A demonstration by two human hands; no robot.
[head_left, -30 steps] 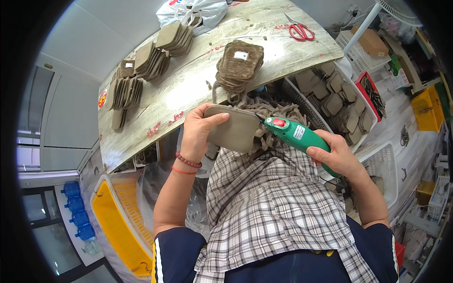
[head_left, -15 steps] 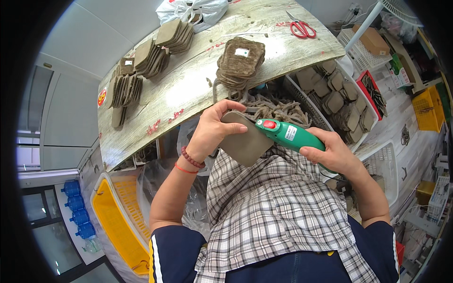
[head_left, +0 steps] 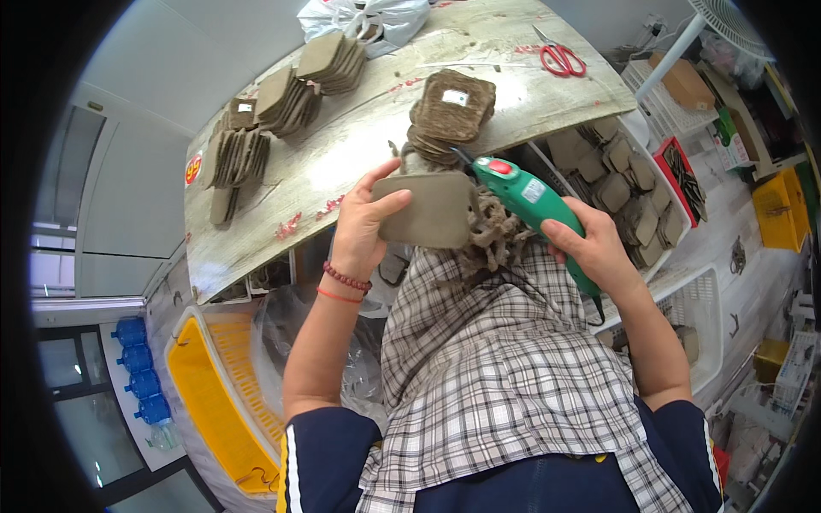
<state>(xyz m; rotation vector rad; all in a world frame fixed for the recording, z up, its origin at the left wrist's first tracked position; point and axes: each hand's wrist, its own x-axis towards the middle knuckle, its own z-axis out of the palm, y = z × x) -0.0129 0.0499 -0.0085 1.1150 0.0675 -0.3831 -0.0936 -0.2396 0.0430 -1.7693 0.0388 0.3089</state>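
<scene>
While the left hand (head_left: pixel 363 218) pinches the taupe pad (head_left: pixel 423 212) by its left end, thumb flat on the face, the rest of it juts out free in front of the body, just off the edge of the bench (head_left: pixel 316 167). That end grip probably serves to leave the opposite rim bare. Those left fingers close to the pad's thickness, index reaching above the upper edge, others mostly hidden behind. And over on the right hand (head_left: pixel 590 244), the fingers wrap the rear of the green tool (head_left: pixel 530 192), no slack showing, though the underside is out of sight; holding it that far back likely keeps skin away from the tip.

Now the lines! The pad's long axis runs left to right, nearly level, smooth face up, right end aimed at the tangle of scraps (head_left: pixel 496 227) bunched by the checked apron (head_left: pixel 505 368). The tool slants, back end low right, dark tip up left, apart from the pad's upper right corner; whether it touches the stack of fuzzy pads (head_left: pixel 453 111) beyond, I can't tell. That stack sits near the bench edge, seemingly for easy reach.
</scene>
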